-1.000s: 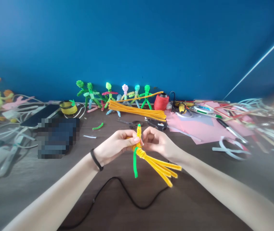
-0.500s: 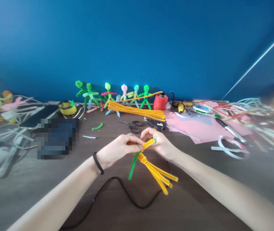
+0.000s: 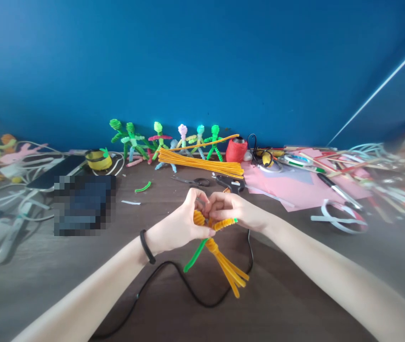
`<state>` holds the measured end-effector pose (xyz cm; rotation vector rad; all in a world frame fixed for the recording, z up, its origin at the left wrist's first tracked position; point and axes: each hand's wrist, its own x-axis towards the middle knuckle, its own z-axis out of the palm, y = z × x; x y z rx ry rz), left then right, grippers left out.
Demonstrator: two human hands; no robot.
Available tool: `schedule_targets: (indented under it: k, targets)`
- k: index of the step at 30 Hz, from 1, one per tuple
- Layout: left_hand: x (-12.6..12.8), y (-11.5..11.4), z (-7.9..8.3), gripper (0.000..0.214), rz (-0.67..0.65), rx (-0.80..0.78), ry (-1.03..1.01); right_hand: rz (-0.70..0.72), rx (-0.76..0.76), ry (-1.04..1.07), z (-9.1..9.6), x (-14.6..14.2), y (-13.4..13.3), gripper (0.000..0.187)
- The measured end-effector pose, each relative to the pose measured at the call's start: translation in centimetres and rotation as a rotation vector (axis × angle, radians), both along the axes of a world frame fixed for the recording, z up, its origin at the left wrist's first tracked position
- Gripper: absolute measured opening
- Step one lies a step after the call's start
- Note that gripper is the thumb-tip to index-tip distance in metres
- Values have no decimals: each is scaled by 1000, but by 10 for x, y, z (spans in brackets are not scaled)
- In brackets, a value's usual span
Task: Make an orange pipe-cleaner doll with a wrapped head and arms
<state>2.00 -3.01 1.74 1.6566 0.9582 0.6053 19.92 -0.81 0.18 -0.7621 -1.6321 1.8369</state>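
Observation:
Between my hands is an orange pipe cleaner figure [image 3: 213,245], with a coiled head end, a wound arm tipped in green and several loose strands fanning down to the right. A straight green pipe cleaner arm [image 3: 195,255] sticks out of it toward the lower left. My left hand [image 3: 183,221] is closed on the figure, thumb across its middle and fingers around the coiled end. My right hand [image 3: 240,209] pinches at the figure near the wound arm; its fingertips are partly hidden. Past my hands lie black scissors [image 3: 201,182] and a black glue gun [image 3: 233,184].
Several pipe cleaner figures [image 3: 159,137] lean on the blue wall. An orange pipe cleaner bundle [image 3: 202,164] lies before them, beside a red spool [image 3: 236,150]. Pink paper [image 3: 277,187] and a pen [image 3: 337,190] are right. A black cable [image 3: 188,287] crosses the table near my forearms.
Both hands have shifted their grip, and the coiled end now shows between my left thumb and fingers. The figure has tilted, its strands and green arm swinging down and left.

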Motion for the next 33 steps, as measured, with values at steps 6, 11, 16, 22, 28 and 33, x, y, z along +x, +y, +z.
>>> schedule_targets:
  k: [6,11,16,22,28,33]
  targets:
    - [3,0,1,46,59,-7,0,79,65,-105,14,2,-6,16]
    - [4,4,-2,50,207,-58,-38,-48,176,-119,9,1,-4,9]
    - [4,7,2,41,169,-211,-100,-164,232,-132,7,1,-3,12]
    - [3,8,2,26,76,-238,-107,-215,248,-143,9,4,0,15]
    - [3,8,3,23,135,-217,-96,-196,250,-177,9,5,3,25]
    - [3,7,5,22,164,-189,-86,-187,247,-209,11,6,3,25]
